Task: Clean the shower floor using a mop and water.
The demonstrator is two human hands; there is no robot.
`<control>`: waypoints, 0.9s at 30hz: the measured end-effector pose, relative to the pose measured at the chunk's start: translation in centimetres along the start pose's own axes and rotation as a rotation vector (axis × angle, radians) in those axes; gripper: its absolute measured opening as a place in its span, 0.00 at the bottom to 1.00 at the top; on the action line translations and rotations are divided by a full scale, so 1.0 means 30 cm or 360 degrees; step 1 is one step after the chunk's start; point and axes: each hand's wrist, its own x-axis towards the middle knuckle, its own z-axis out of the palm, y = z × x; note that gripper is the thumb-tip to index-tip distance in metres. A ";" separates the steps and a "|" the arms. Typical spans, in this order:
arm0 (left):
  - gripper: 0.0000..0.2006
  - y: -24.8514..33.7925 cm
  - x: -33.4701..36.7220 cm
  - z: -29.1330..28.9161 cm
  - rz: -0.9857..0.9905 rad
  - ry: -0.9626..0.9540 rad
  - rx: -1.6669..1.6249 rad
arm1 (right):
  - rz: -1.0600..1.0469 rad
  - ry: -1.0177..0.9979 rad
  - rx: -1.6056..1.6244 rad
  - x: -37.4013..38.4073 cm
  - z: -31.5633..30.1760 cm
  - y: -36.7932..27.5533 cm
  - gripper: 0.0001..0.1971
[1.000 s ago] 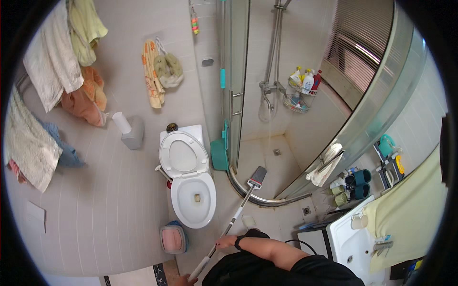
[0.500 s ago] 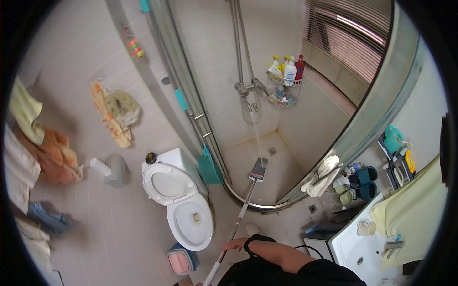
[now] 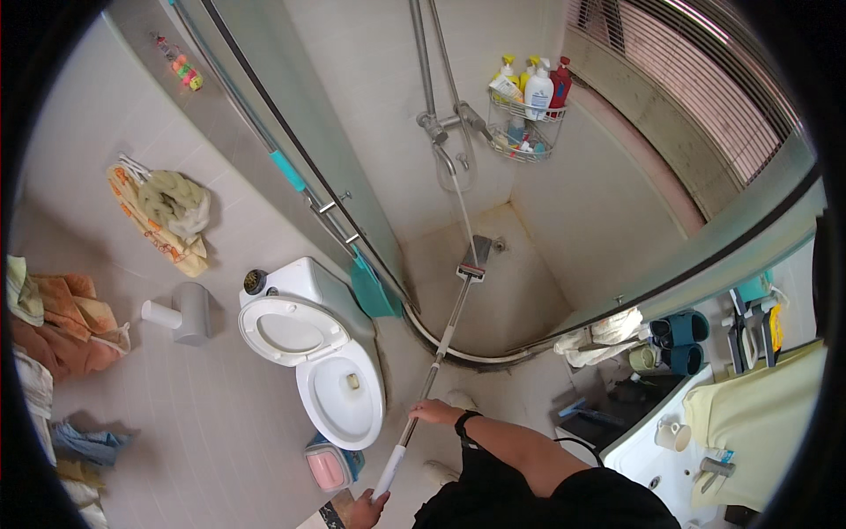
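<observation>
A long-handled flat mop (image 3: 451, 328) slants from the lower edge up into the shower corner. My right hand (image 3: 438, 412), with a black band on its wrist, is closed around the middle of the pole. Lower down, my left hand (image 3: 365, 509) grips the white end of the handle. The grey mop head (image 3: 477, 253) lies on the shower floor (image 3: 520, 309), under a stream of water from the tap spout (image 3: 447, 163). Near the head is a floor drain (image 3: 500, 244).
Left of the pole stands a toilet (image 3: 357, 397) with its lid up, beside a pink-topped bin (image 3: 330, 466). A curved shower sill (image 3: 485, 360) crosses beneath the pole. Bottles fill a corner rack (image 3: 526, 152). A washbasin (image 3: 636, 458) is at lower right.
The view has shifted and come closer to the shower. My left hand has come into fuller view on the handle's end. The mop head stays under the running water.
</observation>
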 end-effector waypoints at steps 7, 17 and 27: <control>0.18 -0.138 -0.064 0.092 -0.0092 0.0013 0.0002 | 0.0075 0.0030 -0.0065 -0.067 0.222 0.079 0.39; 0.22 -0.539 -0.342 0.094 0.0007 -0.0040 0.0055 | 0.0186 -0.0201 -0.0403 -0.200 0.667 0.083 0.45; 0.26 -0.749 -0.568 0.003 -0.0019 0.0084 0.0264 | -0.0100 -0.0347 -0.1070 -0.266 0.970 -0.024 0.33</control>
